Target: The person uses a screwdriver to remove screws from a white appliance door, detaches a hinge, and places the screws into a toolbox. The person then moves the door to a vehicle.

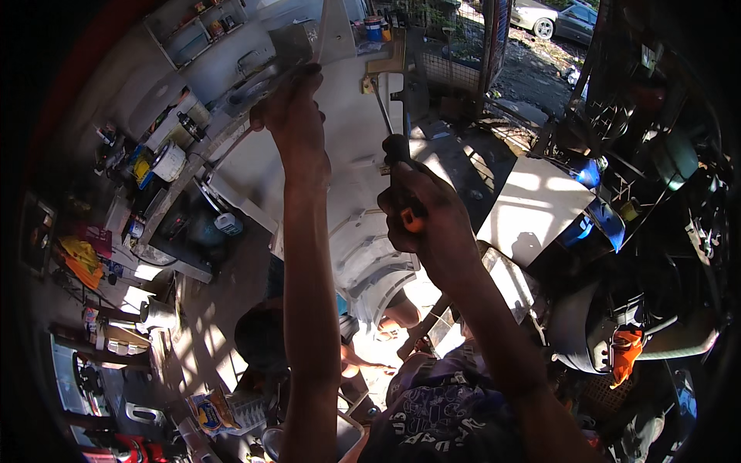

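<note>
My right hand (428, 204) is closed around a screwdriver (398, 147) with a black and orange handle. Its metal shaft points up and away, and the tip meets a small brass-coloured bracket (370, 84) on the edge of a large pale panel (351, 116). Raised to the left, my left hand (297, 116) has its fingers curled at the far upper part of that panel, seemingly gripping its edge; the fingertips are partly in shadow. Curved, ribbed pale sections (370, 247) run from the panel down toward me.
A workbench (174, 197) with pots and tools lines the left. Another person's dark-haired head (261, 333) is close below the panel, left of my torso. At right stand a white board (536, 197), blue pieces (606, 224) and an orange cloth (626, 356). A car (559, 21) is outside.
</note>
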A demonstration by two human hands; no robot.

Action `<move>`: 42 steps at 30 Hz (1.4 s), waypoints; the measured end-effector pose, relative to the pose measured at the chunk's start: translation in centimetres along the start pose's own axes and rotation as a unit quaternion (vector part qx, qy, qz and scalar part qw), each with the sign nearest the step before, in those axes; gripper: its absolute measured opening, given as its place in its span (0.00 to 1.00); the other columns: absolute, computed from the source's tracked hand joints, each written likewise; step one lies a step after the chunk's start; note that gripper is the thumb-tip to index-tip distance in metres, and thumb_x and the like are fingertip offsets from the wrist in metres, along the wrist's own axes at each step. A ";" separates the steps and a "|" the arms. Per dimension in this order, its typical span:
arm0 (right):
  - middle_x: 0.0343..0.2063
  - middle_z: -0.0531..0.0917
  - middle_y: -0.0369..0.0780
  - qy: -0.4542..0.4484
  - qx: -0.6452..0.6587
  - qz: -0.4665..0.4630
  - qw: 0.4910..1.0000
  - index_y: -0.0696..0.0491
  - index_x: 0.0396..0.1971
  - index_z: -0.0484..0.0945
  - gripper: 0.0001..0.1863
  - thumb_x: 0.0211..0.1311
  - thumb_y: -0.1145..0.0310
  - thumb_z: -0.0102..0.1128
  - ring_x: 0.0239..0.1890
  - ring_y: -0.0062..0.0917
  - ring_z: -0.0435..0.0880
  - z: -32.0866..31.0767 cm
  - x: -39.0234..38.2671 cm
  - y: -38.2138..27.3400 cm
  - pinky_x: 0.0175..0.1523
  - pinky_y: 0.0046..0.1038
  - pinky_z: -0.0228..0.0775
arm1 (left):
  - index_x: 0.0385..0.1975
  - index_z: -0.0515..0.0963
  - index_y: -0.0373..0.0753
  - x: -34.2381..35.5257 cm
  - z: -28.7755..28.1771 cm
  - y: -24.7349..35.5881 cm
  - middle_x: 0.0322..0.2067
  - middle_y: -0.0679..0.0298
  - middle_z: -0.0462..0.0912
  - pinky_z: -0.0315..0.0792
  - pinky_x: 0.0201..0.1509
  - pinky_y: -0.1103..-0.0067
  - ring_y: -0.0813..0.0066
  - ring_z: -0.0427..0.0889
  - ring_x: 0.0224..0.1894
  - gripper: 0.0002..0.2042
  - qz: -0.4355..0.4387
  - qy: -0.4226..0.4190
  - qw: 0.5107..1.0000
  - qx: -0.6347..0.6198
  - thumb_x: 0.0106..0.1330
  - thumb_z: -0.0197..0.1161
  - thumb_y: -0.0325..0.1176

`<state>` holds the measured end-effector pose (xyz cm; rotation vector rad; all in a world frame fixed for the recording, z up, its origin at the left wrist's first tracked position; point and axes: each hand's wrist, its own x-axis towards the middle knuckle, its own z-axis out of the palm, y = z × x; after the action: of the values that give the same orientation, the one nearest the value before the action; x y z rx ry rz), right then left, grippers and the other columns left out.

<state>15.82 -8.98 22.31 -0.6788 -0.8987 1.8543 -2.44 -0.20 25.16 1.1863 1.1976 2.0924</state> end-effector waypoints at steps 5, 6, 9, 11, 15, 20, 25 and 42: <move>0.24 0.76 0.35 -0.027 -0.138 -0.031 0.990 0.54 0.43 0.73 0.15 0.71 0.56 0.55 0.15 0.14 0.67 -1.7 -0.2 -1.1 0.19 0.19 0.52 | 0.50 0.74 0.30 -16.5 -2.2 -13.8 0.32 0.63 0.74 0.69 0.45 0.78 0.75 0.74 0.35 0.13 -0.429 0.077 0.819 -0.373 0.68 0.54 0.26; 0.24 0.76 0.34 -0.011 -0.168 -0.044 0.985 0.54 0.48 0.73 0.17 0.71 0.57 0.56 0.17 0.13 0.68 -1.6 -0.5 -1.3 0.21 0.19 0.53 | 0.51 0.73 0.28 -19.6 -2.2 -17.8 0.35 0.61 0.75 0.70 0.47 0.78 0.73 0.75 0.38 0.13 -0.452 0.044 0.786 -0.419 0.69 0.53 0.26; 0.24 0.75 0.34 -0.005 -0.236 -0.051 0.970 0.54 0.59 0.69 0.23 0.70 0.58 0.58 0.21 0.11 0.70 -1.6 -2.1 -1.3 0.25 0.18 0.58 | 0.55 0.70 0.25 -25.6 -4.1 -27.9 0.43 0.55 0.75 0.73 0.55 0.77 0.68 0.77 0.46 0.15 -0.441 -0.011 0.741 -0.507 0.72 0.50 0.25; 0.27 0.76 0.34 -0.014 -0.258 -0.002 0.966 0.55 0.67 0.63 0.31 0.68 0.61 0.62 0.25 0.11 0.71 -2.2 -3.8 -1.5 0.29 0.18 0.61 | 0.58 0.68 0.23 -27.4 -6.1 -31.9 0.49 0.51 0.76 0.74 0.60 0.77 0.65 0.78 0.52 0.16 -0.408 -0.008 0.752 -0.517 0.73 0.48 0.24; 0.38 0.80 0.40 -0.099 -0.413 -0.066 0.903 0.57 0.70 0.59 0.35 0.66 0.65 0.63 0.33 0.20 0.78 -10.0 -6.5 0.1 0.39 0.27 0.71 | 0.61 0.65 0.20 -22.8 -2.6 -24.4 0.54 0.45 0.77 0.77 0.63 0.79 0.60 0.78 0.59 0.18 -0.375 0.045 0.827 -0.416 0.76 0.47 0.24; 0.35 0.86 0.45 -0.125 -0.562 0.008 0.817 0.57 0.69 0.60 0.34 0.66 0.67 0.61 0.39 0.30 0.88 -12.8 -8.8 1.6 0.43 0.31 0.76 | 0.59 0.72 0.26 -17.8 -4.7 -17.0 0.45 0.53 0.84 0.79 0.42 0.83 0.70 0.83 0.42 0.21 -0.370 0.017 0.871 -0.322 0.80 0.49 0.39; 0.27 0.85 0.43 -0.118 -0.540 -0.019 0.833 0.56 0.69 0.61 0.34 0.66 0.67 0.61 0.32 0.29 0.87 -14.4 -9.3 3.2 0.40 0.30 0.75 | 0.61 0.69 0.25 -22.0 -8.0 -21.5 0.48 0.49 0.82 0.80 0.52 0.80 0.66 0.82 0.51 0.20 -0.400 0.004 0.886 -0.235 0.79 0.49 0.37; 0.42 0.78 0.37 -0.067 -0.299 0.020 0.952 0.58 0.64 0.68 0.30 0.60 0.78 0.63 0.45 0.17 0.76 -25.1 -10.8 10.8 0.54 0.25 0.70 | 0.58 0.69 0.24 -33.5 -12.7 -26.8 0.39 0.57 0.79 0.79 0.48 0.81 0.73 0.82 0.43 0.16 -0.582 -0.089 0.805 -0.074 0.72 0.49 0.18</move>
<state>33.88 -14.53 -0.11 -0.9442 -1.5769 1.6743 3.67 -16.12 -16.17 0.3225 1.1693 1.0572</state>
